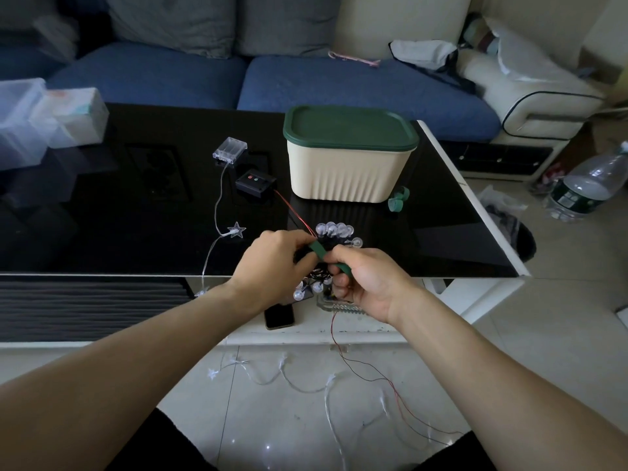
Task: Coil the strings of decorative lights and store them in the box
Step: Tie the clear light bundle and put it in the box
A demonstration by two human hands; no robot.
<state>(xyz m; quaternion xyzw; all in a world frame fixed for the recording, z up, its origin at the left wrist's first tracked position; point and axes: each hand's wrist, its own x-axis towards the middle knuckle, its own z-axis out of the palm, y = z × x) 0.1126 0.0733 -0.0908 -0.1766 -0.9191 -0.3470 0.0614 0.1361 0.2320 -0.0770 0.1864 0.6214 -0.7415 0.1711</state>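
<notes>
My left hand [272, 263] grips a coiled bundle of round-bulb lights [334, 231] on dark wire above the table's front edge. A green strap [318, 250] crosses the bundle; my right hand [365, 282] pinches its other end. Red and black wires run from the bundle to a black switch box [255, 182] and down to the floor. A second string with a clear star [236, 230] leads from a clear battery case [230, 148] over the table edge onto the floor [306, 385]. The cream box with a shut green lid [350, 154] stands behind.
The black glass table [136, 215] has white edges. A roll of green strap [397, 198] lies by the box. A phone [279, 316] rests on a lower shelf. Clear plastic containers [40, 120] sit at far left. A water bottle [591, 185] stands on the floor at right.
</notes>
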